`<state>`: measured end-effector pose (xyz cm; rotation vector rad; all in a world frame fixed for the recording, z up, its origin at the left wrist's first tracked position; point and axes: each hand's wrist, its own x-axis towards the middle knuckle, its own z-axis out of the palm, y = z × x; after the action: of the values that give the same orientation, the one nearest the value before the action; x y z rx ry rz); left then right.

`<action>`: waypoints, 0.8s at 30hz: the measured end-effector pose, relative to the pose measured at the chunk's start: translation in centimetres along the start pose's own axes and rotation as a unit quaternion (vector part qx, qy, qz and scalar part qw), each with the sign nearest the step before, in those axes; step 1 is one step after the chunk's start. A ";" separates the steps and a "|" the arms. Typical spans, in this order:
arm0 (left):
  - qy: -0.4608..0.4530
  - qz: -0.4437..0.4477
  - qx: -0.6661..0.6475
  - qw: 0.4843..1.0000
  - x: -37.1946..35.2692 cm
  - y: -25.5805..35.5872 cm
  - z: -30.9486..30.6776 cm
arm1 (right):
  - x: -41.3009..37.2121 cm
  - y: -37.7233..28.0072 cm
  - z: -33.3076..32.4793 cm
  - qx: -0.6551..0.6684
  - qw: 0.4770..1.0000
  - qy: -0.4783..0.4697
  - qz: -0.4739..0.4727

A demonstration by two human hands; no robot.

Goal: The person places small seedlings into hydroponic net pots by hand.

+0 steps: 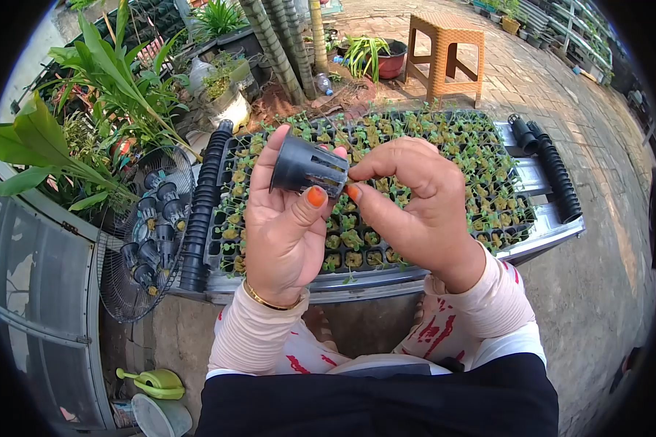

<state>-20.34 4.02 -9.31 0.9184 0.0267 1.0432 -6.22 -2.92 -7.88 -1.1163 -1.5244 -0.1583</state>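
My left hand (288,240) is wrapped round a black net pot (299,164), which lies on its side with its slotted bottom end pointing right. At that end, the thumb and forefinger of my right hand (412,200) are pinched together. Whatever sits between those fingertips is too small or too hidden to make out. Below both hands spreads a seedling tray (332,261) of black cells, filled with small green seedlings (444,156) in brownish plugs.
Stacked black net pots (210,197) lie along the tray's left edge, with another stack (555,175) at the right. A wire basket (109,273) at left holds several filled net pots (149,251). Behind stands an orange stool (452,29). A green watering can (159,384) sits lower left.
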 end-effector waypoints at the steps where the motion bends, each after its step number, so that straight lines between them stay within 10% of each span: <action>1: 0.000 0.000 0.000 1.000 -0.1 0.0 0.0 | 0.0 0.0 0.0 0.000 1.000 0.000 0.000; 13: -0.082 0.129 0.166 0.974 0.2 0.2 -0.1 | 0.5 0.5 -1.1 0.144 0.981 -0.049 0.118; 24: -0.093 0.238 0.424 0.869 -0.4 -0.5 -0.1 | 0.6 -1.7 -2.2 -0.035 0.993 -0.089 -0.063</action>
<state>-20.25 3.63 -9.84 1.8961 0.1072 1.4222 -5.78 -4.92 -5.87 -1.1121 -1.7610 -0.2042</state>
